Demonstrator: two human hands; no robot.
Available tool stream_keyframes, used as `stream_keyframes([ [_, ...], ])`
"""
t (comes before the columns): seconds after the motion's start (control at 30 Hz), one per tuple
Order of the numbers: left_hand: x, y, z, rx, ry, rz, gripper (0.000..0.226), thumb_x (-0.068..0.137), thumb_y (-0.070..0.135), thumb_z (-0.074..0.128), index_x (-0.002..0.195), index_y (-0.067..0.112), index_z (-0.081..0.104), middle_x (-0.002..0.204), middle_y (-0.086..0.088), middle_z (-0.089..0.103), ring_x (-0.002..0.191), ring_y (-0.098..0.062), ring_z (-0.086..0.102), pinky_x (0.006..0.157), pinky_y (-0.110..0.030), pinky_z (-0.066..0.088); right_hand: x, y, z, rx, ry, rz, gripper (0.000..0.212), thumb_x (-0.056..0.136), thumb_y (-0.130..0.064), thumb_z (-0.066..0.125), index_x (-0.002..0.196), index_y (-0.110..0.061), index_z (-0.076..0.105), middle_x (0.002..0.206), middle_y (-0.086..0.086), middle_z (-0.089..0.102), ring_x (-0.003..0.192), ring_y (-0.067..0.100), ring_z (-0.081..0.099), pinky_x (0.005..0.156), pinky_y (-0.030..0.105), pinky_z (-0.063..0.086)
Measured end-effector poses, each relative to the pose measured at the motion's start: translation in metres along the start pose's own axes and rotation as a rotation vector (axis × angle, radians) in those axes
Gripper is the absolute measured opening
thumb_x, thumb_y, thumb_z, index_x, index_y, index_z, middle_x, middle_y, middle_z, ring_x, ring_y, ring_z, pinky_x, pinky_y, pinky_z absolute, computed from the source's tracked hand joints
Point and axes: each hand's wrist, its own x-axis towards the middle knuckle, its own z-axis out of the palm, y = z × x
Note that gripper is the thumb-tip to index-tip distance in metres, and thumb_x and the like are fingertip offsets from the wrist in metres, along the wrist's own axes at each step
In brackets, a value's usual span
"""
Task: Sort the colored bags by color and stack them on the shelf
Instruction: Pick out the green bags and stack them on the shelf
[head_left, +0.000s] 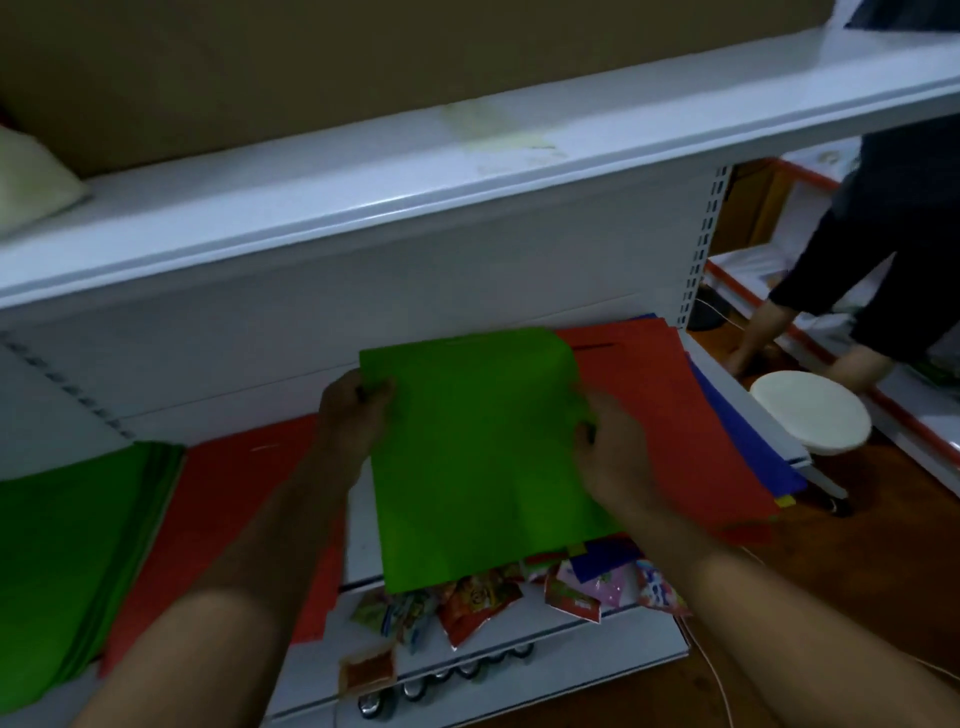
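Green stack (67, 561) cut by left edge, green bag (478, 457) hides the pile beneath, snack packets (483, 597) blurred, second person (852, 291) cropped at right.

A flat green fabric bag (478, 457) is sitting between the left hand (353, 415) and right hand (613, 457), over a red bag pile (670, 415) at the right. A green bag stack (72, 545) is lying far left, overlapping another red bag stack (228, 519). Snack packets (483, 597) are lying below, nearer the viewer.
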Motion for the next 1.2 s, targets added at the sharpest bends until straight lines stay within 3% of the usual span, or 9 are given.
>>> stream_keyframes([
  [0.17, 0.007, -0.011, -0.08, -0.003, 0.061, 0.07, 0.075, 0.09, -0.002, 0.057, 0.15, 0.031, 0.027, 0.138, -0.003, 0.046, 0.082, -0.006, 0.058, 0.056, -0.021, 0.053, -0.013, -0.056, 0.046, -0.05, -0.029, -0.097, 0.045, 0.09, 0.004, 0.049, 0.131, -0.01, 0.058, 0.136, 0.011, 0.055, 0.12, 0.029, 0.055, 0.1, 0.029, 0.04],
  [0.3, 0.016, -0.025, -0.15, 0.097, 0.071, 0.179, 0.053, 0.092, -0.002, 0.051, 0.136, 0.028, 0.05, 0.115, 0.008, 0.056, 0.061, 0.006, 0.057, 0.054, -0.019, 0.051, -0.027, -0.108, 0.089, -0.075, -0.061, -0.15, 0.042, 0.09, 0.004, 0.05, 0.129, -0.006, 0.059, 0.14, 0.013, 0.051, 0.125, 0.029, 0.051, 0.104, 0.029, 0.037],
  [0.4, 0.022, -0.03, -0.2, 0.134, 0.07, 0.167, 0.047, 0.092, -0.002, 0.05, 0.13, 0.025, 0.058, 0.092, 0.009, 0.059, 0.064, -0.016, 0.062, 0.058, -0.032, 0.052, -0.039, -0.142, 0.122, -0.076, -0.08, -0.157, 0.043, 0.09, 0.003, 0.049, 0.131, -0.005, 0.058, 0.142, 0.012, 0.05, 0.122, 0.031, 0.054, 0.102, 0.028, 0.039],
  [0.5, 0.026, -0.035, -0.245, 0.21, 0.127, 0.186, 0.047, 0.09, -0.002, 0.052, 0.128, 0.023, 0.061, 0.097, 0.0, 0.061, 0.06, -0.025, 0.059, 0.054, -0.031, 0.05, -0.053, -0.173, 0.152, -0.036, -0.109, -0.143, 0.042, 0.093, 0.001, 0.046, 0.134, -0.006, 0.055, 0.144, 0.01, 0.047, 0.125, 0.029, 0.051, 0.102, 0.023, 0.034],
  [0.6, 0.025, -0.045, -0.285, 0.262, 0.178, 0.233, 0.044, 0.089, -0.003, 0.053, 0.126, 0.019, 0.062, 0.109, 0.003, 0.058, 0.059, -0.008, 0.053, 0.044, -0.013, 0.045, -0.067, -0.201, 0.178, -0.009, -0.161, -0.144, 0.043, 0.097, -0.003, 0.044, 0.139, -0.008, 0.05, 0.149, 0.007, 0.041, 0.128, 0.025, 0.047, 0.103, 0.021, 0.032],
  [0.73, 0.016, -0.057, -0.327, 0.24, 0.236, 0.188, 0.045, 0.088, 0.0, 0.057, 0.129, 0.019, 0.059, 0.124, 0.002, 0.056, 0.074, -0.012, 0.06, 0.063, -0.022, 0.053, -0.081, -0.228, 0.205, 0.008, -0.218, -0.181, 0.044, 0.097, -0.005, 0.045, 0.14, -0.008, 0.047, 0.15, 0.007, 0.038, 0.127, 0.024, 0.047, 0.098, 0.02, 0.034],
  [0.9, -0.012, -0.07, -0.371, 0.127, 0.329, 0.101, 0.057, 0.087, -0.012, 0.053, 0.139, 0.009, 0.047, 0.117, 0.001, 0.048, 0.076, -0.006, 0.055, 0.05, -0.005, 0.046, -0.097, -0.252, 0.232, 0.026, -0.303, -0.249, 0.048, 0.09, -0.001, 0.053, 0.138, -0.005, 0.05, 0.147, 0.007, 0.041, 0.13, 0.025, 0.045, 0.1, 0.018, 0.031],
  [1.03, -0.017, -0.092, -0.411, 0.137, 0.339, 0.07, 0.062, 0.083, -0.015, 0.054, 0.139, 0.01, 0.047, 0.115, -0.003, 0.055, 0.073, -0.004, 0.058, 0.059, -0.022, 0.056, -0.112, -0.273, 0.259, 0.038, -0.357, -0.277, 0.056, 0.088, 0.001, 0.055, 0.142, -0.008, 0.046, 0.152, 0.005, 0.036, 0.135, 0.022, 0.041, 0.104, 0.017, 0.026],
  [1.2, 0.007, -0.114, -0.459, 0.238, 0.316, 0.031, 0.065, 0.078, 0.0, 0.06, 0.14, 0.016, 0.047, 0.128, -0.013, 0.057, 0.1, -0.037, 0.063, 0.08, -0.042, 0.056, -0.128, -0.299, 0.309, 0.049, -0.388, -0.253, 0.058, 0.089, 0.0, 0.056, 0.144, -0.008, 0.043, 0.152, 0.003, 0.034, 0.135, 0.021, 0.04, 0.108, 0.02, 0.029],
])
